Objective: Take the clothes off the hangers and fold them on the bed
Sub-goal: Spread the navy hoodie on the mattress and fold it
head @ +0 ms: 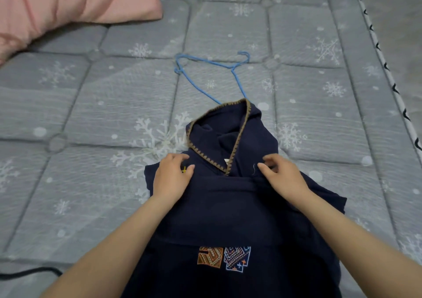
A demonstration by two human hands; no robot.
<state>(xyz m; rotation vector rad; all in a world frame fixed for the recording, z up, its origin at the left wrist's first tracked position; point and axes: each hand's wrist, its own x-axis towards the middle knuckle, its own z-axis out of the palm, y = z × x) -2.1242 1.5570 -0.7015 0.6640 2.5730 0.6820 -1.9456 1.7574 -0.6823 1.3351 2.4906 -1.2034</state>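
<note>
Now dark blue hoodie (237, 206) flat on bed (91, 106), off blue hanger (210, 69) lying behind. Left hand (172, 179) and right hand (283, 179) pinch shoulders with curled fingers, likely to smooth before folding.

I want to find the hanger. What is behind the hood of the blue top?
A blue hanger lies on the bed behind the hood. Its lower end is hidden under the hood.
</note>
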